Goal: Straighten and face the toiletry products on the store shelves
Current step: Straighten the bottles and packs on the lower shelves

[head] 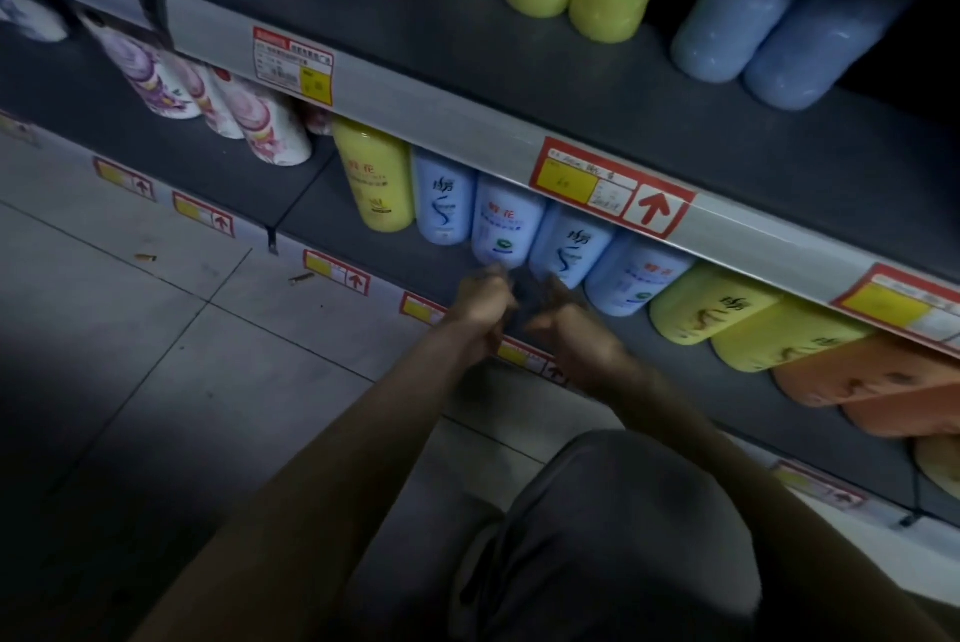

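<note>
We got a dim, underexposed frame. Brightest areas were the floor tile (156, 226) at left and the shelf edge strip (467, 122). Corners fell off to near black, with heavy vignetting lower left. The blue bottles (769, 18) up top carried a faint sheen against a black shelf back. We saw the left hand (480, 301) and right hand (561, 324) smeared by motion blur, fingers unreadable. Wide-angle distortion bent the shelf lines. Price tag (613, 187) text was soft.
</note>
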Demonstrator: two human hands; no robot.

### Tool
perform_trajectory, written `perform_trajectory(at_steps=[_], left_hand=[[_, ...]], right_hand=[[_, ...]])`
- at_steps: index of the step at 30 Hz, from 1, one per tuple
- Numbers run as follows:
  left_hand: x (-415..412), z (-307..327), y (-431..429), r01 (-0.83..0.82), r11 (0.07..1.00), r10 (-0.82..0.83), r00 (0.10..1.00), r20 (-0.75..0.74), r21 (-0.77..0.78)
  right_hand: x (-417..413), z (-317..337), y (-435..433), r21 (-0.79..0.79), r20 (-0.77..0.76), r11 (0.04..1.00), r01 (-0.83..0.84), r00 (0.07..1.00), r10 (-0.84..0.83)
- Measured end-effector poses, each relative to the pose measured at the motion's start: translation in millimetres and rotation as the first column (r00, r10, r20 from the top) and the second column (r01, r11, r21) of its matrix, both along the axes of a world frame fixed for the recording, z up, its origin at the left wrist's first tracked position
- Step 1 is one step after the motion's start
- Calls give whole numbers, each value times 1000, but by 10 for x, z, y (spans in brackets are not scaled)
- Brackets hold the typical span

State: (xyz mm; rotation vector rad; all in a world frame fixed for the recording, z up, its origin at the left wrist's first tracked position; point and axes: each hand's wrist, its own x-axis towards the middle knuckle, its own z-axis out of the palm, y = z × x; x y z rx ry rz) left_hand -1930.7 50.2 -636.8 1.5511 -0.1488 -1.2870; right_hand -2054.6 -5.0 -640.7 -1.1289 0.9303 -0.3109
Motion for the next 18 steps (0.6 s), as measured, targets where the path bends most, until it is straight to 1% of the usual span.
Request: perform_trajectory(at_steps=[2, 4, 6, 8, 10, 12, 14, 18], left_hand=[[-82, -38, -40, 54, 998, -53, 999, 11, -45], [-143, -67, -89, 101, 986, -100, 995, 10, -133], [-182, -66, -151, 173, 966, -168, 985, 41, -190], [-227, 1, -205, 220, 963, -206, 973, 100, -157], [-266, 18, -238, 211, 970, -195, 972, 131, -121], [-283, 5, -250, 196, 975, -179, 972, 155, -103], [-275, -13, -247, 201, 975, -183, 967, 179, -91], [-332, 33, -254, 193, 978, -176, 968, 177, -78]], right_hand=[[-143, -85, -23, -34, -88, 999, 7, 996, -10], [-227, -125, -79, -45, -73, 998, 35, 997, -38], [-222, -56, -128, -15, -39, 996, 90, 995, -90], [-195, -53, -180, 23, -10, 996, 83, 997, -83], [-186, -96, -197, 3, -5, 999, 41, 999, -41], [-203, -150, -225, -10, -29, 999, 34, 999, -34], [-200, -147, -241, -9, -8, 999, 34, 999, -34], [-208, -139, -231, 23, 10, 998, 55, 998, -56]])
